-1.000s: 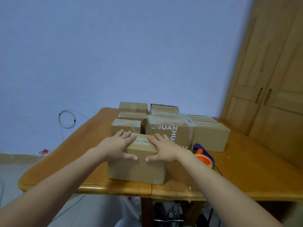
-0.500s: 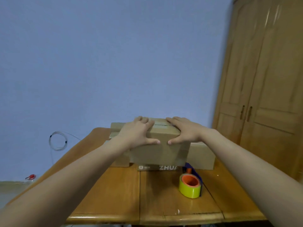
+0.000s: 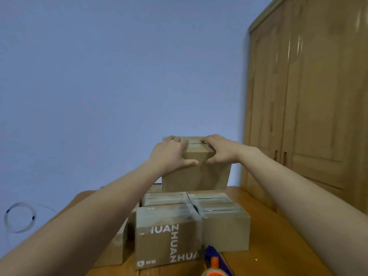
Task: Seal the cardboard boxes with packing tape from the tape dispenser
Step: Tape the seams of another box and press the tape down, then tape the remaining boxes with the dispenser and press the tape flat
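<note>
The left hand [image 3: 171, 154] and right hand [image 3: 221, 151] are gripping 1 box [image 3: 196, 172] by its top, holding it above the stacked boxes [image 3: 189, 212]. The tape dispenser [image 3: 214, 263] is lying below the stack. A slipping grip could be toppling boxes.

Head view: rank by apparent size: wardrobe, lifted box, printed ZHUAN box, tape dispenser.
1. wardrobe, largest by far.
2/3. printed ZHUAN box and lifted box look alike; the printed one sits nearer the camera, so unsure.
4. tape dispenser, smallest, but cut off by the frame edge.
</note>
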Demonstrator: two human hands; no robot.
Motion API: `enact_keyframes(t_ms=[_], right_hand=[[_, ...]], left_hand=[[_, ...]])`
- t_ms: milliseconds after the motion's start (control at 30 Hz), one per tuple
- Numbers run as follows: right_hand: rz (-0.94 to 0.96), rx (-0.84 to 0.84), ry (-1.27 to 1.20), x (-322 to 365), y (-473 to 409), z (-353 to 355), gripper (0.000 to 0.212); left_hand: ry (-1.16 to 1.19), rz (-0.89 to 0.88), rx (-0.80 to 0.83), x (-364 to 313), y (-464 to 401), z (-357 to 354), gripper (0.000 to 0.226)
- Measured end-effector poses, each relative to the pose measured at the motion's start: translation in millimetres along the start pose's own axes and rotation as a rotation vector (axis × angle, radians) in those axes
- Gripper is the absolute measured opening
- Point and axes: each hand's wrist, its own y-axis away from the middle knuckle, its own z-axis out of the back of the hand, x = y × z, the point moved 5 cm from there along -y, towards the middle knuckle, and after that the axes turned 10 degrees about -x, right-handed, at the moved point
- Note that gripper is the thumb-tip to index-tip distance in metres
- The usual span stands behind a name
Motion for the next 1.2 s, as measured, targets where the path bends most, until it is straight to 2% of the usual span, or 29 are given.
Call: enact_keyframes(t_ms=[200,367,633,767,967,1200], right_hand=[[0.041,-0.149,0.243,-32,-28,-28,0.078],[0.000,-0.202,0.312,-67,-52,-61,0.074],[-0.022,-0.185,0.336,-120,-99,-110,0.072],[-0.023,-0.167,0.358,-143,-120,-133,0.070],[-0.049,-0.128,0.370,-178,-151,-172,0.070],[-0.075,-0.041,0.384,-208,-155,-229,0.072]], left_hand=[[0.012,-0.005,-0.034,-4,-46,-52,0.079],[0.021,-0.008,-0.035,-4,-74,-94,0.078],[0.043,-0.008,0.012,-1,-118,-169,0.077],[-0.101,-0.089,-0.028,2,-134,-201,0.082],[-0.056,-0.130,0.011,12,-152,-260,0.060],[-0.061,-0.096,0.105,3,-148,-334,0.064]])
